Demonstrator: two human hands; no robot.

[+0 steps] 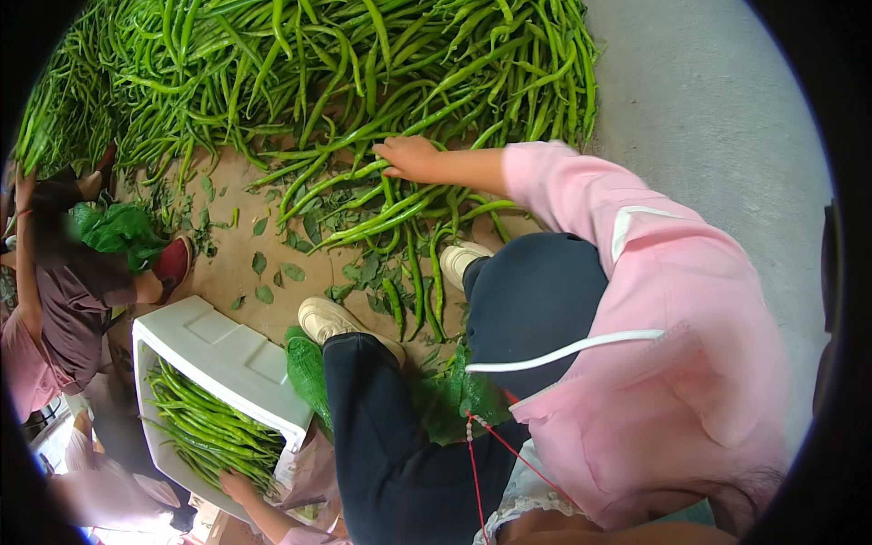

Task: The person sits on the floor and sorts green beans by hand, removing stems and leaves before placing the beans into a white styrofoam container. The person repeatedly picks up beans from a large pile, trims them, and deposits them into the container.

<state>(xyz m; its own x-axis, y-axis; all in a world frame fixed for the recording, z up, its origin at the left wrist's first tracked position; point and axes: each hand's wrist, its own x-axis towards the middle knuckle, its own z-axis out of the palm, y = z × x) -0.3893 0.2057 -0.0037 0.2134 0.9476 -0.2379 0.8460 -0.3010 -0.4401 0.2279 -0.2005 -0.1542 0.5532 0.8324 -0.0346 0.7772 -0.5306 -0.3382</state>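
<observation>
My right hand [411, 159] reaches forward to the near edge of a large heap of long green chili peppers [327, 75], its fingers curled around a few peppers. Loose peppers [381, 221] lie spread below that wrist, towards my shoes. At the lower left, my left hand [240, 486] rests on long green peppers [211, 422] that lie roughly side by side inside a white box [225, 354]. Its fingertips are partly hidden among them, so whether it grips any cannot be told.
Fallen leaves [263, 293] litter the tan ground sheet [225, 272]. Green mesh [308, 368] lies beside my leg, with another green mesh bag [119, 231] near a co-worker's red shoe [174, 266]. Another person's arm [26, 252] reaches to the heap. Grey floor [708, 122] borders it at right.
</observation>
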